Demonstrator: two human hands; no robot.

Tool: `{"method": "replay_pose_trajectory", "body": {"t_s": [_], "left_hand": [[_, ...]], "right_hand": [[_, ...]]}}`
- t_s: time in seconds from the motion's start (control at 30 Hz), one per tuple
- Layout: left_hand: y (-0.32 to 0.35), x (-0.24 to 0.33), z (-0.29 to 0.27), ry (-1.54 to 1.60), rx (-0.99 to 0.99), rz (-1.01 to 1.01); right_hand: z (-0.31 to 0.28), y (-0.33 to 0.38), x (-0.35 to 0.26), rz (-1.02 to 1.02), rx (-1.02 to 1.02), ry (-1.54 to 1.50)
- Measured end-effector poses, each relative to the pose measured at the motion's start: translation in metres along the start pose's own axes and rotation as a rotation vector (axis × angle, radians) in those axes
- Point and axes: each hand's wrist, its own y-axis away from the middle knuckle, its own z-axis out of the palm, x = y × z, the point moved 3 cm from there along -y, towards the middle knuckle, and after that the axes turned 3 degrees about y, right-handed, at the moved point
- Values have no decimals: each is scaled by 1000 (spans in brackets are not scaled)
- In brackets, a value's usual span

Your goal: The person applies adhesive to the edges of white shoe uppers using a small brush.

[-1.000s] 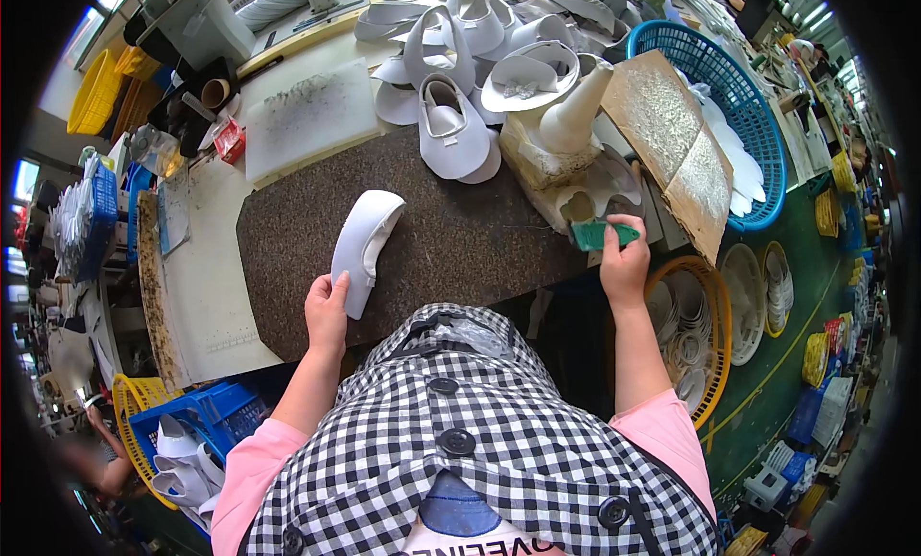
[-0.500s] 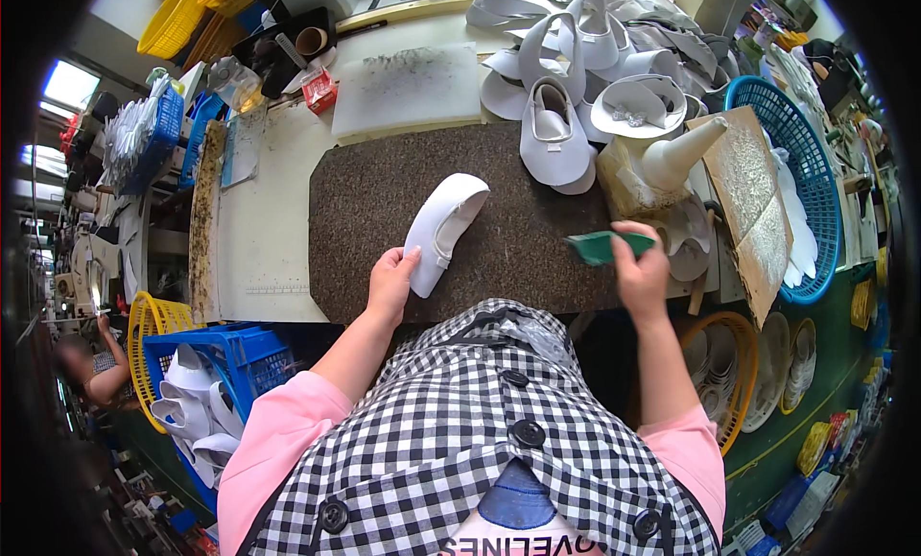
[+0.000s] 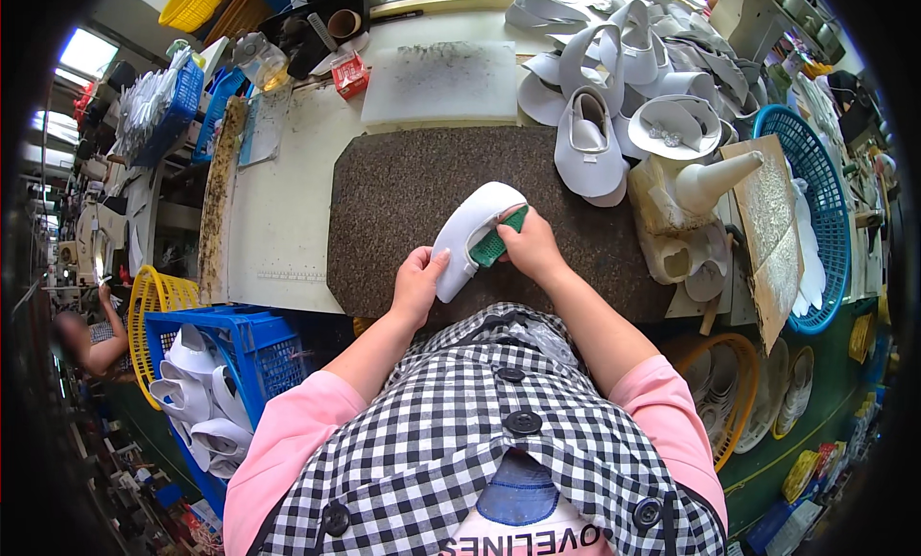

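Note:
My left hand (image 3: 418, 282) is closed on the near end of a white shoe upper (image 3: 459, 232), thumb on top. The upper is curved and stands tilted over a dark speckled work board (image 3: 393, 193). In my right hand (image 3: 533, 249) is a small green pad (image 3: 489, 249) with a rough-looking surface; it rests against the upper's inner opening. My fingers hide part of the pad, so its full shape does not show. Beyond the right hand, a white shoe upper (image 3: 587, 163) sits at the board's far right corner.
More white uppers (image 3: 643, 67) are heaped at the far right. A cone-shaped stand (image 3: 705, 184), a cardboard sheet (image 3: 765, 239) and a blue basket (image 3: 833, 220) are at the right. A blue crate (image 3: 264, 350) holds white uppers at lower left. A red box (image 3: 350, 74) lies near a white slab (image 3: 441, 81).
My right hand has moved left with the green pad, from beside the board to the upper's opening. My left hand still holds the upper. The whole view has shifted slightly.

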Motion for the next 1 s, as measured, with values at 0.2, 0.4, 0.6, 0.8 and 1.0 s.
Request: {"method": "replay_pose_trajectory", "body": {"t_s": [0.2,0.4,0.6,0.8,1.0], "left_hand": [[5,70,2,-227,24,562],[8,40,0,-954,-136,723],[40,51,-12,-871,3,823],[-3,32,-10,-201,209,195],[-23,-13,-11,97,86,-73]], "right_hand": [[-63,29,-7,242,-47,-468],[-84,56,12,266,-92,-673],[-90,57,-24,67,-26,-851],[-60,25,-92,-197,-65,-679],[-7,7,-72,-254,-50,-278]]}}
